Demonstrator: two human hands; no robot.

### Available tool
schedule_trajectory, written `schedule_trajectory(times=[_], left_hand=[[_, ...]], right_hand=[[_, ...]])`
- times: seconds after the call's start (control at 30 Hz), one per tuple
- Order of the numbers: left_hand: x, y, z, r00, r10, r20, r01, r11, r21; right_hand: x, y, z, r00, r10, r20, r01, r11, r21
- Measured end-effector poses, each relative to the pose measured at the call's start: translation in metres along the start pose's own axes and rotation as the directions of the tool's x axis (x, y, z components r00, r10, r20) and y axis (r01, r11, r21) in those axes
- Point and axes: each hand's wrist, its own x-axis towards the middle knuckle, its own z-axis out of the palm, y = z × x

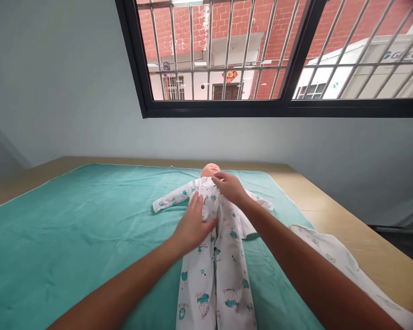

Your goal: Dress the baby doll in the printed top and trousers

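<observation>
A doll (210,170) lies at the centre of the frame, its head pointing toward the wall, with a white printed garment (232,275) covering it from the neck down. The garment's legs run side by side to the bottom edge of the frame. One sleeve (170,200) stretches out toward the left of the frame; the other (264,203) shows at centre right, partly hidden by the right forearm.

The left hand (193,224) lies palm down on the garment's front, fingers extended and thumb spread toward the middle. The right hand (230,187) is at the collar, just below the doll's head, with thumb and fingertips drawn close together; whether they grip the fabric cannot be told.

Beneath the doll, a teal cloth (89,229) covers much of a wooden table (325,208), whose bare edge shows along the back and right. Another white printed cloth (330,245) lies at lower right, partly behind the right forearm. A pale wall (55,82) rises beyond the table. At the top of the frame, a dark-framed window (220,109) shows metal bars (192,55), red brick (240,25) and a red diamond-shaped sign (230,75).
</observation>
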Motion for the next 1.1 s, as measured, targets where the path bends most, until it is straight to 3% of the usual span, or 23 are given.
schedule_trajectory(times=[0.07, 0.13, 0.3, 0.4, 0.53, 0.63, 0.7, 0.8, 0.93, 1.0, 1.1], left_hand=[[-0.009, -0.011, 0.006, 0.996, 0.041, -0.076, -0.042, 0.999, -0.016], [-0.011, -0.023, 0.006, 0.979, 0.105, -0.173, -0.109, 0.994, -0.017], [-0.002, -0.047, -0.011, 0.869, 0.348, -0.352, -0.340, 0.936, 0.086], [0.003, -0.052, -0.019, 0.881, 0.213, -0.422, -0.249, 0.968, -0.033], [0.007, -0.051, -0.025, 0.921, -0.069, -0.384, -0.057, 0.950, -0.306], [0.013, -0.051, -0.041, 0.952, -0.167, -0.255, 0.048, 0.908, -0.416], [0.020, -0.054, -0.059, 0.976, -0.215, -0.041, 0.170, 0.862, -0.477], [0.026, -0.065, -0.092, 0.935, -0.255, 0.246, 0.346, 0.804, -0.483], [0.026, -0.084, -0.126, 0.860, -0.133, 0.492, 0.340, 0.869, -0.360], [0.024, -0.092, -0.136, 0.828, -0.114, 0.549, 0.323, 0.897, -0.301], [0.022, -0.103, -0.145, 0.819, -0.126, 0.559, 0.318, 0.912, -0.260]], right_hand=[[0.031, -0.021, 0.009, 0.992, 0.052, 0.113, -0.039, 0.993, -0.116], [0.057, -0.036, 0.020, 0.983, 0.105, 0.152, -0.074, 0.977, -0.198], [0.095, -0.050, 0.040, 0.961, 0.162, 0.225, -0.071, 0.929, -0.364], [0.107, -0.048, 0.044, 0.946, 0.197, 0.259, -0.087, 0.919, -0.384], [0.121, -0.052, 0.047, 0.936, 0.211, 0.282, -0.117, 0.941, -0.318], [0.129, -0.063, 0.056, 0.939, 0.201, 0.277, -0.125, 0.955, -0.269], [0.131, -0.073, 0.065, 0.937, 0.202, 0.286, -0.124, 0.956, -0.266], [0.128, -0.089, 0.076, 0.925, 0.208, 0.318, -0.112, 0.949, -0.294], [0.121, -0.105, 0.091, 0.912, 0.209, 0.352, -0.077, 0.932, -0.354], [0.121, -0.110, 0.101, 0.910, 0.207, 0.358, -0.059, 0.922, -0.383], [0.128, -0.114, 0.119, 0.910, 0.202, 0.361, -0.034, 0.906, -0.422]])
